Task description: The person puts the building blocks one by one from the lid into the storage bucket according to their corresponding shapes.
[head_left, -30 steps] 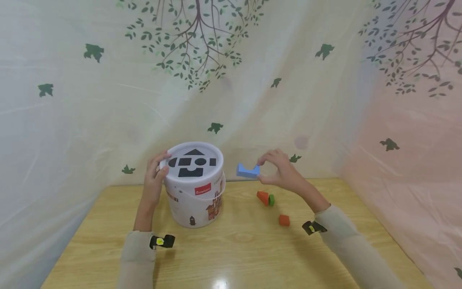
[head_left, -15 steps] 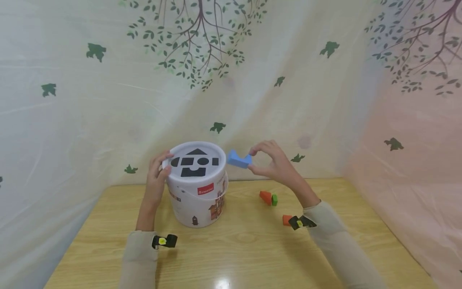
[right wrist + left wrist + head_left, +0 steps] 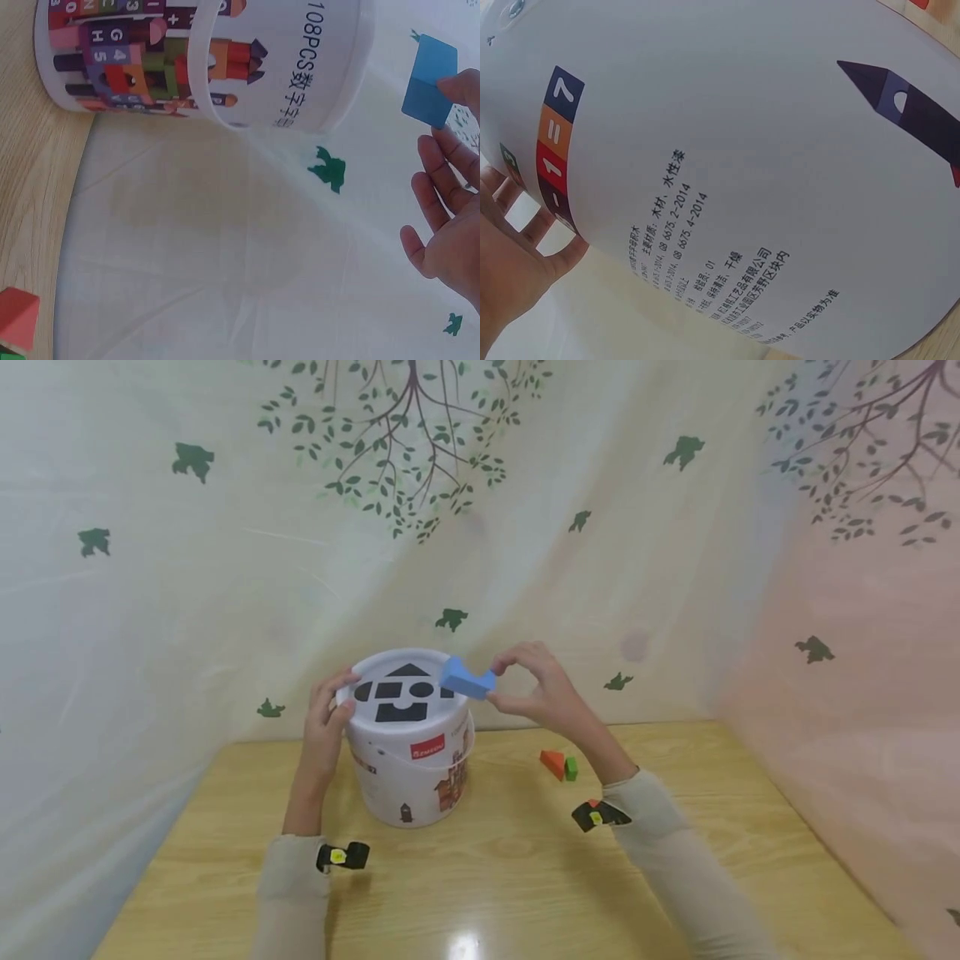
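Observation:
A white bucket point(image 3: 390, 760) stands on the wooden table; its lid point(image 3: 358, 710) has black cut-outs, among them a triangle, a circle and an arch. My left hand point(image 3: 322, 735) holds the lid's left rim, fingers and thumb spread along its edge; in the left wrist view that hand point(image 3: 517, 262) lies against the bucket's side. Between thumb and forefinger, my right hand point(image 3: 543, 693) pinches one end of a blue arch block point(image 3: 467, 682). The block's far end overlaps the lid's right edge in the head view. The right wrist view shows the blue block point(image 3: 431, 81) apart from the bucket.
An orange-red block point(image 3: 552, 764) and a small green block point(image 3: 572, 768) lie right of the bucket. Another red block is mostly hidden behind the right wrist camera point(image 3: 600, 816). The bucket's handle point(image 3: 471, 743) hangs down. A leaf-printed cloth point(image 3: 525, 585) hangs behind the table.
My right hand has carried the blue arch block left and slightly up, from beside the bucket to the lid's right edge. The left hand has kept its place on the rim.

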A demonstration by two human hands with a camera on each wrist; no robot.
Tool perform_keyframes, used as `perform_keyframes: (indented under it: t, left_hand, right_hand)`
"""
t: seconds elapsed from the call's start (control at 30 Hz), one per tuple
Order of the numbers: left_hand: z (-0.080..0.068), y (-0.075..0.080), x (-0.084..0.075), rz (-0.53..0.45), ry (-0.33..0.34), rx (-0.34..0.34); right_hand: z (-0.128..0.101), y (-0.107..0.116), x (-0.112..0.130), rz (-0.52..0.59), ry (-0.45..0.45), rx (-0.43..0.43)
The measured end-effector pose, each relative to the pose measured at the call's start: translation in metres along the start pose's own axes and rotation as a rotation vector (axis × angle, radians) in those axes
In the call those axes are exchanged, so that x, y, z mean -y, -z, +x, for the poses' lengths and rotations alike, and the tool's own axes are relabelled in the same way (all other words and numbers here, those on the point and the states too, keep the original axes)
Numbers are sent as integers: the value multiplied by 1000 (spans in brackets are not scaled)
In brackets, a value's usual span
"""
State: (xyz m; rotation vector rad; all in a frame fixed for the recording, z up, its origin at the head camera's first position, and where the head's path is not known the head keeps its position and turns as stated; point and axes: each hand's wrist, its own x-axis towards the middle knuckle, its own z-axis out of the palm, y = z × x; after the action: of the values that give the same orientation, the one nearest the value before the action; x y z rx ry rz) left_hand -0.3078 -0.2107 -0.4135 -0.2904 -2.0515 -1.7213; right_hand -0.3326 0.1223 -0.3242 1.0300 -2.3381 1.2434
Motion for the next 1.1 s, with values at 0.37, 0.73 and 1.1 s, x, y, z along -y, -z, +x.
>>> perform_keyframes:
  t: [0.37,0.73,1.1]
  left_hand:
    - [0,5,-4,10,14,3]
    - [1,2,-1,4,6,10]
    - [0,2,1,-9,-10,5]
  right_hand:
    - [9,-18,11,-6,66,34]
    - [20,-37,17,-2,66,76]
    - [31,-53,24,-118,125,152]
